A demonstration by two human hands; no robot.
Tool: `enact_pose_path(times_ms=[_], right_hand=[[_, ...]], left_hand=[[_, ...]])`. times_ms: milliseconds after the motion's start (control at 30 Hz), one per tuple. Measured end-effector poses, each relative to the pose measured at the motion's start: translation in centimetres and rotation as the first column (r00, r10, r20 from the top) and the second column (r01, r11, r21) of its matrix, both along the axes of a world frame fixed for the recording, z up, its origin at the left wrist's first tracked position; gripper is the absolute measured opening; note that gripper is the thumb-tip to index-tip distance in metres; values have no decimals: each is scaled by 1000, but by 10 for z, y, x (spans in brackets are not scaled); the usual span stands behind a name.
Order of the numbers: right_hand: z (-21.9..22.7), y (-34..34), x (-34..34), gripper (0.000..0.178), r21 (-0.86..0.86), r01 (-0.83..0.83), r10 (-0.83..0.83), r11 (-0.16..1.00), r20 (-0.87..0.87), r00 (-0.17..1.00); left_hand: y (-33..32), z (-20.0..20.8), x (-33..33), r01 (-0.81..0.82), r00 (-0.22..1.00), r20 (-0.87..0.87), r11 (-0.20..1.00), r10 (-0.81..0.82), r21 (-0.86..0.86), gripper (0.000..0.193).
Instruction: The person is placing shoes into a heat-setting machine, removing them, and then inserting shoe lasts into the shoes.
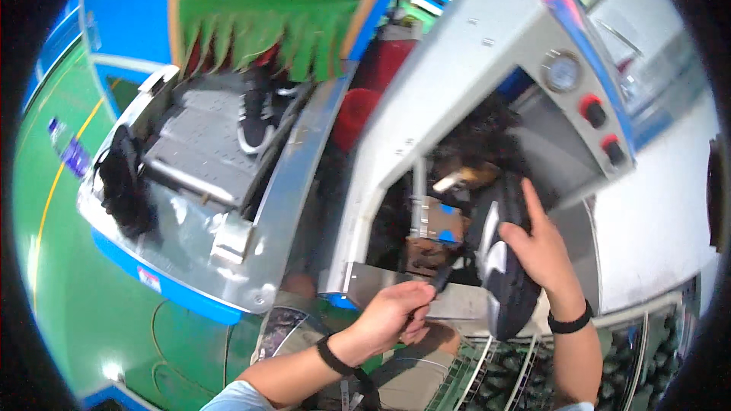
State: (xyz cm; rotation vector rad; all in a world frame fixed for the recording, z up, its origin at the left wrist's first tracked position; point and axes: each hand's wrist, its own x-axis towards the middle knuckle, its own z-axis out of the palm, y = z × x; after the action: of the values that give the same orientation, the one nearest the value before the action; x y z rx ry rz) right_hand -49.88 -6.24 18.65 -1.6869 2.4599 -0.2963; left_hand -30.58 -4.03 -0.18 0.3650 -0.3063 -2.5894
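The fingers of the right hand point(542, 253) grip a dark shoe point(512, 281) at the opening of a white machine point(449, 57); the left hand point(387, 315) pinches a small black piece point(442, 277) beside it. Farther left, another shoe point(255, 113) lies on a grey conveyor point(194, 133).

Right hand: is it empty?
No, the right hand has a black-and-white shoe in its grip at the machine.
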Motion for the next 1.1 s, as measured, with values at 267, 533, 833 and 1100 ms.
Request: enact_pose_path(times_ms=[267, 533, 833, 1100], right_hand=[[-30, 15, 1, 81, -367, -63, 156, 928, 228, 961], [-43, 35, 1, 80, -573, -92, 54, 814, -83, 995], [-88, 185, 67, 69, -740, -40, -84, 672, -130, 988], [-69, 257, 48, 106, -221, -418, 472, 881, 463, 750]], left_hand=[[4, -15, -12, -13, 998, 65, 995, 20, -100, 19], [36, -10, -9, 84, 955, 295, 969, -12, -234, 24], [70, 13, 35, 162, 967, 256, 797, -9, -582, 49], [96, -14, 46, 453, 845, 343, 890, -409, -54, 60]])
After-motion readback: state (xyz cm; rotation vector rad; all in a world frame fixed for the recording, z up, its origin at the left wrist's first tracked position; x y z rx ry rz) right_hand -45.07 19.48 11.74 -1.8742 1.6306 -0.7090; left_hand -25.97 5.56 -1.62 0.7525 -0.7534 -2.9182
